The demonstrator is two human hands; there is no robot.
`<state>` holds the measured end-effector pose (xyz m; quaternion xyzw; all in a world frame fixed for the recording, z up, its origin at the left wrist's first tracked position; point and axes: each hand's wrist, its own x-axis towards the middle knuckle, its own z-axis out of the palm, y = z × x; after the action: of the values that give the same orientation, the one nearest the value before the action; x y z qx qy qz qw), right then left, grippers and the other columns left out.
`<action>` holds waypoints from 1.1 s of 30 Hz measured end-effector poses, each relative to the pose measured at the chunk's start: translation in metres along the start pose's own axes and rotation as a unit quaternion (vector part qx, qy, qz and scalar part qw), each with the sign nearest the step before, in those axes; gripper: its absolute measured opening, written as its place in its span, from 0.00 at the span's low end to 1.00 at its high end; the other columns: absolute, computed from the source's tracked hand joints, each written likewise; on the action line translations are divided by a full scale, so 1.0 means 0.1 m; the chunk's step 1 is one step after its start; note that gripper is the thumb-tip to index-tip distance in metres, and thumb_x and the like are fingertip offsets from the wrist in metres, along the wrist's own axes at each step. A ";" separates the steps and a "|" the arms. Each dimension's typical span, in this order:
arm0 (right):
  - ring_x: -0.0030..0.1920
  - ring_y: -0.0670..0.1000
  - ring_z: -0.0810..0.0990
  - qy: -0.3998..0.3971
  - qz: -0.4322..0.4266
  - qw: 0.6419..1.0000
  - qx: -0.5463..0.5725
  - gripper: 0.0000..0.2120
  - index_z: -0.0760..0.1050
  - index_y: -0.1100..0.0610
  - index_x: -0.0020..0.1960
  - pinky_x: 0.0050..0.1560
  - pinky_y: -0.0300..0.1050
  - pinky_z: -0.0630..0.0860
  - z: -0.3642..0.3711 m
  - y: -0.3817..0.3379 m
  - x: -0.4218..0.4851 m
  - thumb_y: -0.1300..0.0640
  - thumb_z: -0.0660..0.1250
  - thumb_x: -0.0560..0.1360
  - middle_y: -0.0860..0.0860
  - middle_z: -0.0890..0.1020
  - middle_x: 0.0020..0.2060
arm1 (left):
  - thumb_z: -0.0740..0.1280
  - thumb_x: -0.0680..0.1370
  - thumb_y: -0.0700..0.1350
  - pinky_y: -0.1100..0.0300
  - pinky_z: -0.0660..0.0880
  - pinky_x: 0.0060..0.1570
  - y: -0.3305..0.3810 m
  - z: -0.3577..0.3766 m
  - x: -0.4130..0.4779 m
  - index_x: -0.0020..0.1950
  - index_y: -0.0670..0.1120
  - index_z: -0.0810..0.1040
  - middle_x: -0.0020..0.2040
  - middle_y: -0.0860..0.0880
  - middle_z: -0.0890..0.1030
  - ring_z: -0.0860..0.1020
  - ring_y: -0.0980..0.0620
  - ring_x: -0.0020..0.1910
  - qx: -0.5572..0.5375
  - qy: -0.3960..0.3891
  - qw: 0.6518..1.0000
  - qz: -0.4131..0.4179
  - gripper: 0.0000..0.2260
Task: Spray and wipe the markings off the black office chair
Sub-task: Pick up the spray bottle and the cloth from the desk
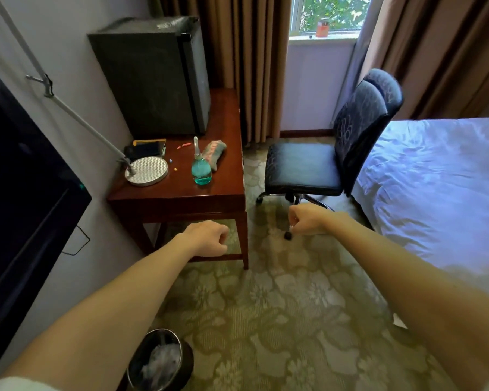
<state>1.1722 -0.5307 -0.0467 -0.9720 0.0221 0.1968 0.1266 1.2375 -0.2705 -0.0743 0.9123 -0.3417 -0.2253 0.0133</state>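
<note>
Both bare forearms reach forward over the patterned green carpet (280, 320), with a dark round waste bin (160, 359) just under the left forearm at the bottom edge. Left hand (206, 238) hangs in front of the wooden side table (181, 197), fingers curled loosely into the palm and holding nothing. Right hand (308, 220) is curled the same way, in front of the chair's wheeled base — whether something small sits inside that fist is hard to tell, but it looks empty.

The black office chair (333, 148) stands beyond the right hand, between the table and the white bed (435, 187), its seat toward the table and its tall back against the bed's edge. No markings can be made out on it from this view.

On the table, near its front right part, a spray bottle (201, 165) with blue-green liquid stands upright, and a rolled grey-and-pink cloth (215, 152) lies just beside it, apparently touching. To their left sits a round ribbed lamp base (147, 170). A black mini fridge (153, 77) fills the back of the table — brown curtains (251, 66) and a window (331, 15) lie behind.
</note>
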 end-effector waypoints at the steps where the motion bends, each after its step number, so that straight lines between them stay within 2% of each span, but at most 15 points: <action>1: 0.44 0.54 0.72 -0.001 0.001 1.000 -0.004 0.06 0.71 0.57 0.46 0.35 0.44 0.66 -0.01 0.02 0.06 0.56 0.67 0.73 0.54 0.73 0.44 | 0.64 0.75 0.51 0.52 0.75 0.44 -0.02 -0.02 0.06 0.48 0.48 0.75 0.45 0.51 0.77 0.76 0.51 0.45 -0.002 0.002 1.000 0.005 0.08; 5: 0.44 0.54 0.72 -0.006 0.003 1.000 -0.009 0.07 0.70 0.55 0.45 0.39 0.44 0.67 -0.06 0.09 0.30 0.55 0.67 0.73 0.53 0.73 0.43 | 0.63 0.74 0.51 0.54 0.75 0.44 -0.12 -0.11 0.31 0.48 0.49 0.75 0.45 0.52 0.77 0.76 0.52 0.45 -0.007 0.005 1.000 0.014 0.08; 8: 0.46 0.54 0.72 -0.010 0.008 1.000 -0.007 0.08 0.72 0.57 0.49 0.42 0.45 0.67 -0.10 0.14 0.46 0.54 0.67 0.74 0.53 0.73 0.45 | 0.63 0.73 0.51 0.54 0.75 0.43 -0.16 -0.12 0.49 0.47 0.50 0.75 0.44 0.52 0.77 0.76 0.52 0.44 -0.015 0.004 1.000 0.015 0.07; 10: 0.47 0.55 0.74 -0.012 0.008 1.000 -0.001 0.11 0.74 0.59 0.52 0.42 0.45 0.69 -0.12 0.19 0.59 0.54 0.68 0.73 0.53 0.75 0.47 | 0.63 0.73 0.51 0.53 0.75 0.43 -0.17 -0.12 0.60 0.47 0.50 0.75 0.44 0.53 0.77 0.76 0.52 0.44 -0.018 0.005 1.000 0.015 0.07; 14: 0.51 0.57 0.77 -0.021 -0.001 1.000 -0.002 0.11 0.75 0.58 0.52 0.44 0.46 0.71 -0.16 0.32 0.89 0.56 0.67 0.72 0.56 0.79 0.50 | 0.63 0.73 0.51 0.53 0.76 0.44 -0.20 -0.13 0.88 0.47 0.50 0.74 0.44 0.53 0.76 0.75 0.52 0.44 -0.026 0.002 1.000 0.012 0.07; 19: 0.46 0.55 0.76 -0.026 -0.014 1.000 -0.006 0.09 0.75 0.59 0.50 0.38 0.44 0.70 -0.38 0.54 1.29 0.57 0.69 0.71 0.54 0.78 0.45 | 0.64 0.75 0.51 0.54 0.75 0.44 -0.22 -0.29 1.35 0.49 0.50 0.75 0.45 0.53 0.76 0.75 0.52 0.45 -0.033 -0.015 0.999 0.012 0.06; 23: 0.44 0.54 0.73 -0.034 -0.022 0.999 -0.012 0.07 0.72 0.56 0.46 0.40 0.46 0.70 -0.61 0.81 1.64 0.57 0.68 0.71 0.54 0.77 0.46 | 0.64 0.75 0.51 0.52 0.77 0.47 -0.19 -0.47 1.79 0.49 0.49 0.76 0.46 0.52 0.77 0.76 0.51 0.46 -0.041 -0.015 0.999 0.002 0.07; 27: 0.46 0.55 0.74 -0.033 -0.028 0.999 -0.005 0.09 0.73 0.57 0.50 0.40 0.44 0.71 -0.91 1.12 2.00 0.57 0.68 0.72 0.56 0.78 0.50 | 0.64 0.75 0.51 0.53 0.75 0.45 -0.14 -0.69 2.22 0.49 0.50 0.75 0.46 0.52 0.77 0.75 0.51 0.47 -0.045 -0.016 0.999 -0.004 0.07; 30: 0.48 0.57 0.76 -0.031 -0.040 0.999 -0.018 0.11 0.74 0.59 0.53 0.44 0.47 0.72 -1.10 1.32 2.24 0.57 0.68 0.73 0.56 0.78 0.50 | 0.64 0.75 0.51 0.56 0.72 0.41 -0.09 -0.88 2.52 0.48 0.51 0.75 0.45 0.53 0.76 0.75 0.52 0.46 -0.051 -0.001 0.999 -0.005 0.06; 33: 0.46 0.56 0.75 -0.033 -0.048 0.998 -0.031 0.11 0.74 0.58 0.53 0.43 0.47 0.71 -1.20 1.48 2.44 0.56 0.68 0.72 0.57 0.79 0.50 | 0.64 0.75 0.52 0.54 0.74 0.43 -0.04 -0.96 2.74 0.48 0.51 0.75 0.46 0.52 0.77 0.75 0.52 0.47 -0.062 0.004 0.998 -0.011 0.07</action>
<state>1.4288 -0.7028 -0.0699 -0.9685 -0.0346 0.2228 0.1059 1.4625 -0.4528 -0.0993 0.9145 -0.3166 -0.2424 0.0687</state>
